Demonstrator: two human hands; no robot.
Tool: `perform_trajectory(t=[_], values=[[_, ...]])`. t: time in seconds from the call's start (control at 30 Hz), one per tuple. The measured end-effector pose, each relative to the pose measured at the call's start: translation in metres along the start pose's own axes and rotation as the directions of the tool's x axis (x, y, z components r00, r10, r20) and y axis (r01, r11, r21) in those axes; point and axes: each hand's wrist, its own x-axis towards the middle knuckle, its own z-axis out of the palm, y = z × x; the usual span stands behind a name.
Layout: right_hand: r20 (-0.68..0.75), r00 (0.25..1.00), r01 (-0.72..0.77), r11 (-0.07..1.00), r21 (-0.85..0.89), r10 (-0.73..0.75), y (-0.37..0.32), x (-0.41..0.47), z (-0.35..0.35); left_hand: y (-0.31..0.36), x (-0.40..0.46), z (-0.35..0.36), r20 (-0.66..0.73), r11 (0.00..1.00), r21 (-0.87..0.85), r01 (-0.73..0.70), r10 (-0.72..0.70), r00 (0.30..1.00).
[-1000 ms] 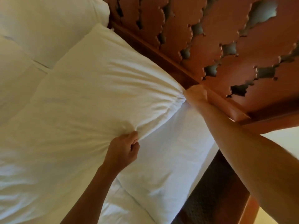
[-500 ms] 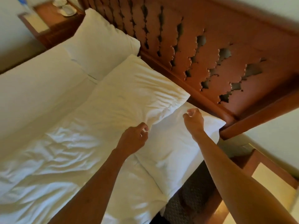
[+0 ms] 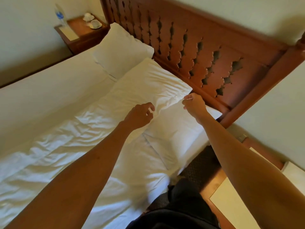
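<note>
While the duvet (image 3: 145, 83) overlaps a pillow (image 3: 175, 134), left hand (image 3: 140, 115) loose — right hand (image 3: 194, 105) grip unclear — headboard (image 3: 231, 52) behind.

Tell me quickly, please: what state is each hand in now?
Left hand: open, fingers loosely curled over the duvet, holding nothing.
Right hand: fingers curled at the duvet corner; cannot tell whether it pinches it.
</note>
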Motion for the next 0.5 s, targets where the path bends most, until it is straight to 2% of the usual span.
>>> perform_trajectory(t=[0.23, 0.5], values=[[0.046, 0.999, -0.003, 0.999, 0.048, 0.0, 0.002, 0.032, -0.01, -0.002, 0.028, -0.012, 0.012, 0.998, 0.034, 0.054, -0.055, 0.998], [0.143, 0.99, -0.018, 0.998, 0.053, 0.01, 0.003, 0.149, -0.042, 0.023, 0.155, 0.002, 0.033, 0.993, 0.07, 0.09, -0.093, 0.995]])
